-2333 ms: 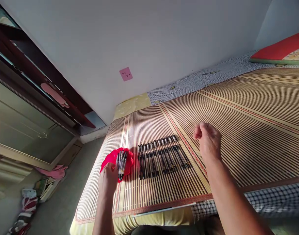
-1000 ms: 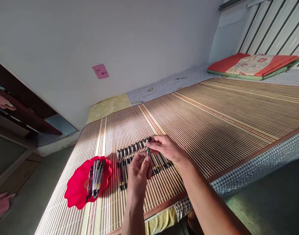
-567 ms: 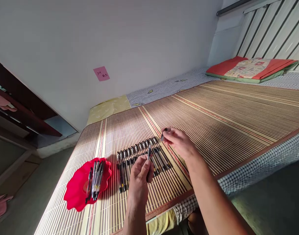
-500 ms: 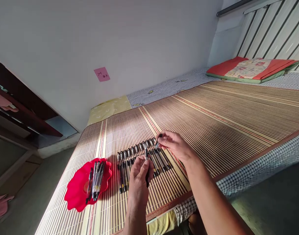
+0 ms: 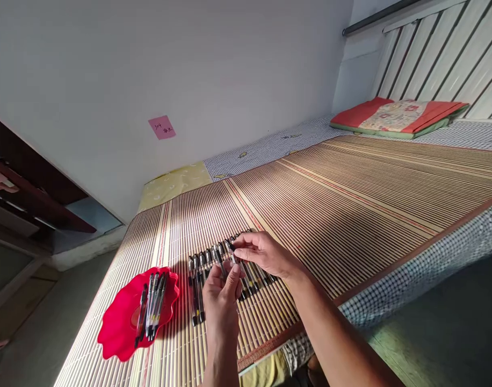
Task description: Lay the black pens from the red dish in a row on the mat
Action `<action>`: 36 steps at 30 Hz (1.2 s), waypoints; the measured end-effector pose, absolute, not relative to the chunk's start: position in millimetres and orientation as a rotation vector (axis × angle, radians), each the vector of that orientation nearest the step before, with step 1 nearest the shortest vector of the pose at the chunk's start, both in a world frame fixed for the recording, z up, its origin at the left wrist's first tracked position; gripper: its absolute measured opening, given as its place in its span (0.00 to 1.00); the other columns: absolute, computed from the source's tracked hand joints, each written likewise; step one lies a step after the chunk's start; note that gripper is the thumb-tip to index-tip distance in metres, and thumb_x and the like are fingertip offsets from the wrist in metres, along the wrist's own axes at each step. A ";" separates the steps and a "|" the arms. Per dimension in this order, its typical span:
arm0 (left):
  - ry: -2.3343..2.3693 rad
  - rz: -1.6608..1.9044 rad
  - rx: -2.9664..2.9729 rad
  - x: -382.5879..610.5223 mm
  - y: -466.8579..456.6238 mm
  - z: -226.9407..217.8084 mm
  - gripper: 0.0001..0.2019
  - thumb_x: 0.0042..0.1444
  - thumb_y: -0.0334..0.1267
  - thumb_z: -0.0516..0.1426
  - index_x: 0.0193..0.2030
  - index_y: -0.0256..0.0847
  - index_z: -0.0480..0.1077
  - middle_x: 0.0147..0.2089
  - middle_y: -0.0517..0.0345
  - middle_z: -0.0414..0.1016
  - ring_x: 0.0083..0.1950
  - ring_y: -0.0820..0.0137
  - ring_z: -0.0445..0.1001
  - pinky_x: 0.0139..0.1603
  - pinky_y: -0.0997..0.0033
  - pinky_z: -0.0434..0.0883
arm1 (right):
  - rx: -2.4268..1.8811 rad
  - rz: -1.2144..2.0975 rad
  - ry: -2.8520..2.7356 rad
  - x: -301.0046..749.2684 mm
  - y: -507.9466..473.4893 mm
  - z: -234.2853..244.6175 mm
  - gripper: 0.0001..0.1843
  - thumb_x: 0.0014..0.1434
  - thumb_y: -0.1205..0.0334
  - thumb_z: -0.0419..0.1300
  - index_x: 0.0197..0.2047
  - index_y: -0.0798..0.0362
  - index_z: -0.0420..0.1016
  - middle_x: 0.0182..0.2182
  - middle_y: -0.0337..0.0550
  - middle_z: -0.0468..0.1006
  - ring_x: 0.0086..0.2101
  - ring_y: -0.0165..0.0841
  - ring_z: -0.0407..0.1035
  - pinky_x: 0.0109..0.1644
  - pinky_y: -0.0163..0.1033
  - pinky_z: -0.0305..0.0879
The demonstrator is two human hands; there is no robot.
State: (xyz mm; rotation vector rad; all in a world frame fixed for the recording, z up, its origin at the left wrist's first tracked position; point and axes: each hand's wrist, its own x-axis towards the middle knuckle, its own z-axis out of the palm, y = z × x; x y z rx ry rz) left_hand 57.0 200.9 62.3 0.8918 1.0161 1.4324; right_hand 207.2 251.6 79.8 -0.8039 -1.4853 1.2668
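My left hand point(image 5: 223, 287) is closed around a black-and-clear gel pen point(image 5: 233, 259), most of which its fingers hide. Just above it, my right hand point(image 5: 259, 252) pinches a dark pen cap point(image 5: 230, 246) close to the pen's upper end. Whether cap and pen touch, I cannot tell. Under and beside both hands lies a row of similar pens point(image 5: 196, 295), side by side on the striped bamboo mat point(image 5: 310, 226). Left of the row, a red scalloped plate point(image 5: 117, 328) holds several more pens point(image 5: 155, 303).
The mat covers a bed whose checkered sheet point(image 5: 391, 293) hangs over the near edge. A folded red and floral quilt point(image 5: 399, 115) lies at the far right by a white slatted headboard point(image 5: 435, 59). A pink note point(image 5: 162, 127) is stuck on the wall behind.
My right hand has come left and down with the cap, closing the gap to the pen in my left hand. The view has shifted slightly.
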 end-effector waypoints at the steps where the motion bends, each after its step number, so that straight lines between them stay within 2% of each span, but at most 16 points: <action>1: 1.024 1.431 0.920 56.4 200.6 62.6 0.22 0.50 0.50 0.74 0.39 0.37 0.74 0.30 0.62 0.72 0.24 0.82 0.57 0.23 0.83 0.57 | -0.824 1.234 -1.487 211.6 252.4 80.3 0.09 0.61 0.58 0.66 0.41 0.54 0.81 0.36 0.44 0.82 0.36 0.33 0.76 0.45 0.41 0.74; 5: 1.044 1.500 0.947 48.8 202.3 64.4 0.24 0.60 0.59 0.64 0.46 0.37 0.78 0.31 0.59 0.75 0.24 0.79 0.59 0.23 0.80 0.57 | -1.138 0.966 -1.371 243.4 266.4 79.5 0.07 0.63 0.60 0.64 0.38 0.55 0.80 0.35 0.45 0.83 0.34 0.33 0.76 0.40 0.39 0.73; 10: 1.030 1.553 0.899 42.4 207.7 63.9 0.21 0.56 0.56 0.68 0.40 0.37 0.79 0.26 0.63 0.70 0.23 0.80 0.57 0.24 0.80 0.56 | -1.678 0.729 -1.449 264.4 310.3 63.9 0.07 0.64 0.67 0.63 0.37 0.57 0.83 0.34 0.47 0.85 0.32 0.32 0.78 0.36 0.34 0.70; 13: 1.026 1.533 0.881 42.4 207.2 64.7 0.21 0.54 0.54 0.69 0.42 0.37 0.80 0.25 0.65 0.67 0.23 0.80 0.56 0.25 0.80 0.56 | -1.774 0.717 -1.502 258.2 335.8 48.3 0.02 0.59 0.70 0.68 0.35 0.59 0.84 0.34 0.49 0.86 0.33 0.33 0.79 0.34 0.33 0.69; 15: 1.030 1.524 0.872 42.2 205.9 65.7 0.21 0.54 0.54 0.70 0.42 0.37 0.80 0.24 0.65 0.67 0.23 0.80 0.56 0.25 0.80 0.55 | -1.824 0.711 -1.534 252.7 347.1 39.0 0.03 0.56 0.72 0.70 0.36 0.58 0.85 0.35 0.50 0.87 0.35 0.35 0.80 0.35 0.33 0.69; 18: 1.040 1.517 0.867 41.6 204.9 66.5 0.20 0.53 0.52 0.70 0.42 0.36 0.80 0.24 0.65 0.67 0.23 0.79 0.55 0.25 0.80 0.55 | -1.878 0.703 -1.588 246.8 355.3 30.0 0.05 0.59 0.72 0.68 0.37 0.58 0.86 0.39 0.52 0.87 0.38 0.35 0.81 0.37 0.33 0.69; 23: 1.046 1.491 0.860 40.9 206.0 64.9 0.20 0.53 0.52 0.70 0.42 0.36 0.80 0.24 0.65 0.67 0.23 0.79 0.55 0.25 0.79 0.54 | -1.943 0.673 -1.678 242.6 357.5 24.1 0.07 0.60 0.72 0.65 0.38 0.60 0.86 0.39 0.54 0.87 0.41 0.38 0.81 0.40 0.34 0.68; 26: 1.031 1.457 0.880 39.9 207.0 62.8 0.19 0.55 0.51 0.69 0.43 0.36 0.80 0.23 0.66 0.65 0.23 0.79 0.54 0.25 0.78 0.54 | -1.955 0.667 -1.732 245.6 356.6 21.9 0.12 0.61 0.73 0.62 0.44 0.60 0.86 0.43 0.54 0.87 0.43 0.38 0.80 0.43 0.34 0.68; 29: 1.011 1.437 0.895 38.7 207.2 61.0 0.18 0.57 0.50 0.68 0.43 0.37 0.80 0.23 0.66 0.64 0.24 0.78 0.54 0.26 0.78 0.54 | -1.934 0.711 -1.808 253.1 354.6 22.4 0.22 0.60 0.74 0.61 0.57 0.58 0.82 0.52 0.52 0.85 0.46 0.35 0.80 0.44 0.32 0.69; 33: 1.022 1.419 0.909 38.2 206.3 60.5 0.17 0.57 0.50 0.68 0.43 0.38 0.80 0.24 0.66 0.63 0.24 0.77 0.54 0.25 0.77 0.53 | -1.902 0.808 -1.963 260.7 352.4 30.2 0.39 0.53 0.73 0.70 0.68 0.53 0.72 0.56 0.49 0.83 0.49 0.35 0.79 0.46 0.31 0.69; 36: 1.031 1.402 0.916 38.3 206.0 60.8 0.18 0.57 0.51 0.68 0.43 0.37 0.80 0.23 0.67 0.61 0.24 0.77 0.54 0.25 0.77 0.53 | -1.905 0.839 -2.063 260.2 353.1 38.3 0.44 0.49 0.73 0.73 0.69 0.51 0.72 0.56 0.49 0.82 0.49 0.37 0.78 0.47 0.32 0.69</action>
